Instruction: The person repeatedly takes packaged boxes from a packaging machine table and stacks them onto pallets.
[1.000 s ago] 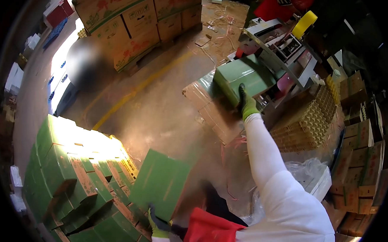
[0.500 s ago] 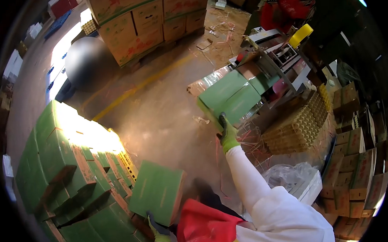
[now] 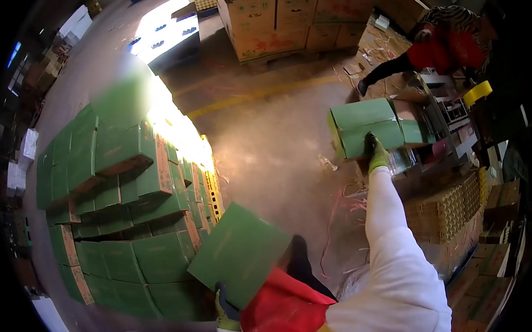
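My left hand (image 3: 226,307), in a green and dark glove, grips the near edge of a green carton (image 3: 240,250). That carton is tilted beside my red apron (image 3: 284,307), close to a stack of green cartons (image 3: 119,261). My right arm is stretched forward. The gloved right hand (image 3: 377,153) lies on the near side of another green carton (image 3: 363,115), its fingers extended over the top, not wrapped round it. This carton sits at the end of a machine (image 3: 451,113) with a yellow tape roll (image 3: 477,93).
A person in red (image 3: 451,48) stands behind the machine. Stacked brown cartons (image 3: 266,26) are at the back. Egg trays (image 3: 446,214) and more cartons (image 3: 490,263) stand on the right. Pink straps (image 3: 334,222) lie on the floor.
My view has turned left, so the machine and its cartons appear farther right. The left carton has shifted right and up in view, still in my left hand. The other person's leg now shows.
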Available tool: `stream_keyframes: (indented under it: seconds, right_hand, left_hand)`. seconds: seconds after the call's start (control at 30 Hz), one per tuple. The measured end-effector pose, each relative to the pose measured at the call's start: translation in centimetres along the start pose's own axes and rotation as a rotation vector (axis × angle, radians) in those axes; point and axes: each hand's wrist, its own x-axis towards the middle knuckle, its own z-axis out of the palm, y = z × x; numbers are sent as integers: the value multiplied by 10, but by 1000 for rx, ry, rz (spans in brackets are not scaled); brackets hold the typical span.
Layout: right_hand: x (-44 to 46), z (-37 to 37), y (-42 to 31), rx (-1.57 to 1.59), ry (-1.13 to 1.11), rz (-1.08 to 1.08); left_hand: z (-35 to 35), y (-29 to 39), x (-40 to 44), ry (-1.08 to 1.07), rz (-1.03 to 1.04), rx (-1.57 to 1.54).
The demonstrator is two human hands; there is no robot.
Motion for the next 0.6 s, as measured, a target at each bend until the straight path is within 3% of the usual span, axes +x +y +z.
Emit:
stream_keyframes:
  seconds: [0.13,0.2,0.23,0.27,0.37,0.43,0.53,0.6]
  right_hand:
    - [96,-9,23,167,-150,-35]
    - [110,-9,25,618,-271,123]
    - [74,-8,14,288,-357,-26]
    - [56,-6,2,65,-318,-42]
    - [30,2,-20,-586,-172,-71]
    - [1,20,12,64,-380,-7]
    - [3,48,52,294,-92,-62]
    - [8,59,61,360,-20,-39]
  left_hand:
    - [-23,-4,-8,-17,14,-57]
    - [-29,-6,-15,28,52,40]
    - [-33,-7,-19,54,44,110]
    - [-32,-9,-18,69,41,173]
    - [-19,-12,-10,13,-58,-85]
    - [4,-9,2,-39,-71,-24]
    - [6,-24,25,-21,-48,48]
    - [2,-29,45,-54,-12,44]
